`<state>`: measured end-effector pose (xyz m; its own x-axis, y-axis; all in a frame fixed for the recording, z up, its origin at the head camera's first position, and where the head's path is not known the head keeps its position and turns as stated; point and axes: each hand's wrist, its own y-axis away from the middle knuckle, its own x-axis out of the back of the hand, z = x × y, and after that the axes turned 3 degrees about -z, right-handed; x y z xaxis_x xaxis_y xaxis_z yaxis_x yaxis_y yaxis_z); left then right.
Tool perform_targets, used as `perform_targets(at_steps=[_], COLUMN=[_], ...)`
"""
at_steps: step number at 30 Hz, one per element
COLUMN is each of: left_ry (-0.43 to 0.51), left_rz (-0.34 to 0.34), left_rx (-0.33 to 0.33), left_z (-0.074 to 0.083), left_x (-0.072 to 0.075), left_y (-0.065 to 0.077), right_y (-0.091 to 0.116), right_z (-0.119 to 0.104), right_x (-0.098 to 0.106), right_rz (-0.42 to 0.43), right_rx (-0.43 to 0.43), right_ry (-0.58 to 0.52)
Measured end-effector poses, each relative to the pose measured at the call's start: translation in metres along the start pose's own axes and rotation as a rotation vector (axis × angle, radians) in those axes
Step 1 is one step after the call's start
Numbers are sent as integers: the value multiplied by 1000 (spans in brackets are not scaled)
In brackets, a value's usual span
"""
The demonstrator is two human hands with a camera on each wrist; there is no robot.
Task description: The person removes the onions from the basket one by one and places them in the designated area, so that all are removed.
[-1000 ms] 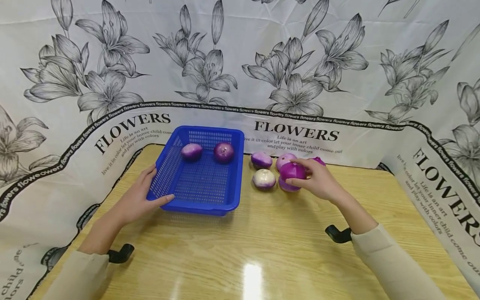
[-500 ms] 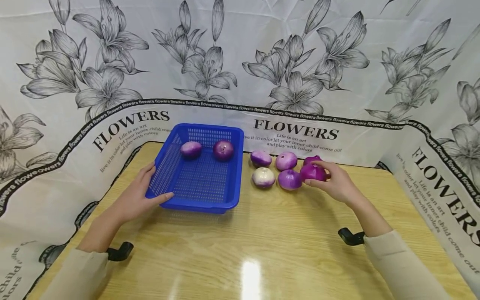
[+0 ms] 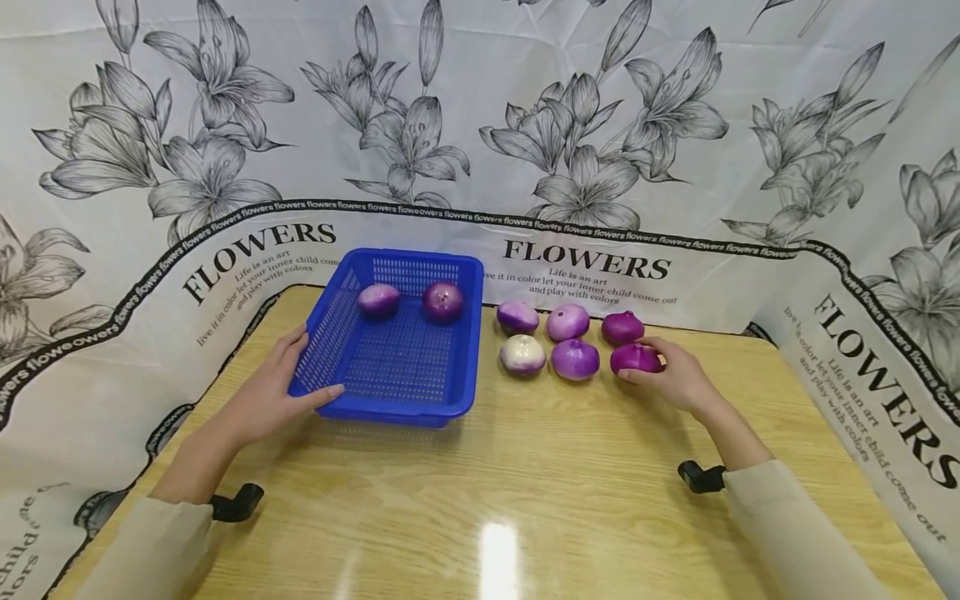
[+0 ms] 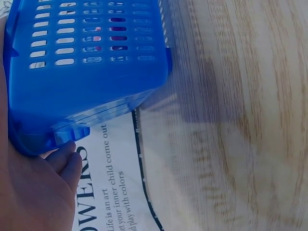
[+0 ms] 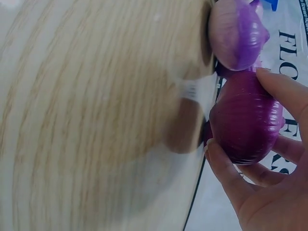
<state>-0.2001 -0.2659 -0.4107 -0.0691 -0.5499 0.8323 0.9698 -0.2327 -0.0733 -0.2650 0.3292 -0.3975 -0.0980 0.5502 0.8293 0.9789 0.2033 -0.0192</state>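
Note:
My left hand (image 3: 264, 400) grips the near-left corner of a blue plastic basket (image 3: 471, 350), thumb over the front rim and fingers along the left side. The left wrist view shows fingertips under the basket's rim (image 4: 72, 134). Two purple onions lie inside toward the back: a pale-patched onion (image 3: 378, 300) and a darker onion (image 3: 442, 302). At the right, my right hand (image 3: 678, 377) holds a dark purple onion (image 5: 245, 118) between thumb and fingers. That onion sits low at the front-right end of two rows of onions; whether it touches the table is unclear.
Beside it lies a purple onion (image 3: 575, 360), then a whitish onion (image 3: 522, 355). Behind are a two-tone onion (image 3: 517, 317), a light purple onion (image 3: 567, 322) and a magenta onion (image 3: 622, 327). A flower-printed cloth (image 3: 600, 208) walls the wooden table (image 3: 570, 500).
My right hand has carried the dark onion from above the middle onions rightward and down to the front row's right end. The left hand stays on the basket.

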Motion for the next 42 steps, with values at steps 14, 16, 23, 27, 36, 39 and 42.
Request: perform_targets(at_steps=[14, 16, 23, 27, 36, 39, 42], left_ry=[9, 9, 10, 13, 20, 22, 22], left_rz=[8, 10, 15, 14, 21, 19, 21], left_rx=[-5, -6, -8, -10, -17, -17, -16], left_z=[-1, -1, -1, -2, -2, -3, -2], left_x=[-1, -1, 0, -2, -3, -3, -3], left_y=[-1, -2, -2, -1, -1, -1, 0], right_y=[-9, -9, -10, -8, -5, -2, 2], right_z=[20, 21, 21, 21, 21, 22, 21], right_x=[-14, -14, -15, -16, -11, -10, -7], right_rz=[-32, -35, -47, -55, -34, -33, -40], right_rx=[-101, -104, -111, -118, -85, -75, -64], right_ry=[-58, -60, -71, -75, -57, -48, -42])
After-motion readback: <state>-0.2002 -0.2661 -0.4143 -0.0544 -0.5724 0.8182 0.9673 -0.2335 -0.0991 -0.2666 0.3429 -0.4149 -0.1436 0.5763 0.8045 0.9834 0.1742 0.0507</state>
